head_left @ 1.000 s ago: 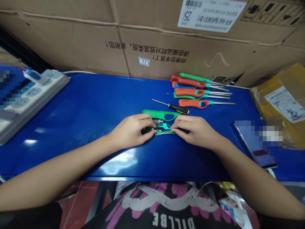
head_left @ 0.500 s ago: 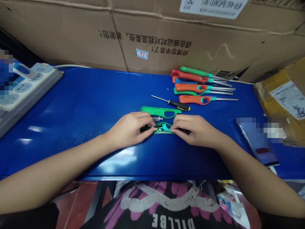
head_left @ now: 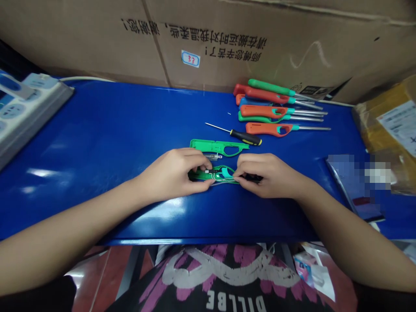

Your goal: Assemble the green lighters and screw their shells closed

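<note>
**Half-shell of green plastic framed by left hand and right hand**

The forearms are angled in from the lower corners of the frame; the half-shell is placed at centre on the blue table. The left thumb and forefinger are parted around its left portion, beside a black part with a white end; whether it is gripped cannot be told. The right thumb and forefinger are pressed together by a turquoise piece and thin wires; what is pinched cannot be made out. Just above, a clear part, a second green half-shell and a screwdriver are laid out, with lighters grouped at upper right.

Upside-down Chinese lettering is printed on the cardboard box, and "33" is written in red on its sticker. Inverted "DILLBE" can be read on the shirt.

The label on the taped parcel is cut off at far right and too small to be read. The power strip is cropped at left, and the phone is partly obscured by pixelation.
</note>
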A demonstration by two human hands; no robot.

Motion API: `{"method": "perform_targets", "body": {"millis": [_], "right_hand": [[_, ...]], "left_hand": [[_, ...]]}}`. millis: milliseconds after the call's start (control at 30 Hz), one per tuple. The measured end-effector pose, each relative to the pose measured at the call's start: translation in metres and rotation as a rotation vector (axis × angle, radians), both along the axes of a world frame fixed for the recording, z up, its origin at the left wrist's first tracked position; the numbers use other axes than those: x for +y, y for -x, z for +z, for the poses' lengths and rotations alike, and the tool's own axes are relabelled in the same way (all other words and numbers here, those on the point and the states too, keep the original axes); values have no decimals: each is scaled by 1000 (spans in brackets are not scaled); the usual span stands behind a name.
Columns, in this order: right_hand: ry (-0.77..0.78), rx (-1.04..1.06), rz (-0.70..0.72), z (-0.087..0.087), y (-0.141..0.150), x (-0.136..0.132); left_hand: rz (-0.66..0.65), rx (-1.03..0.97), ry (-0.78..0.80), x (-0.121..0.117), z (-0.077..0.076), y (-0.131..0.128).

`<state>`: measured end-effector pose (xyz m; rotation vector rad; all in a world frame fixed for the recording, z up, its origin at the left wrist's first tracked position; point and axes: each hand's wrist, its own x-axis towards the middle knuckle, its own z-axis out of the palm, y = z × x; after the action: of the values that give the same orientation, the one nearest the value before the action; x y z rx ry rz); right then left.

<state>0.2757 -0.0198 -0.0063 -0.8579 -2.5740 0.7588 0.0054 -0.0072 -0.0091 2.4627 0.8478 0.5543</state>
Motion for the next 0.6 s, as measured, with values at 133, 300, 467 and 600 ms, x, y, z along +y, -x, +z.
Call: {"method": "perform_targets", "body": {"millis": [133,300,467,600], "right_hand": [[23,25,9,-1,-1,0],[53,74,5,-3,-1,0],[68,106,-6,-4,0,0],[23,28,-6,-1,1,0]], "left_hand": [[-31,50,20,2,1,2],[-42,45,20,2,-1,2],[-29,27,23,1,-1,1],[-31,14,19,1,-1,0]]}}
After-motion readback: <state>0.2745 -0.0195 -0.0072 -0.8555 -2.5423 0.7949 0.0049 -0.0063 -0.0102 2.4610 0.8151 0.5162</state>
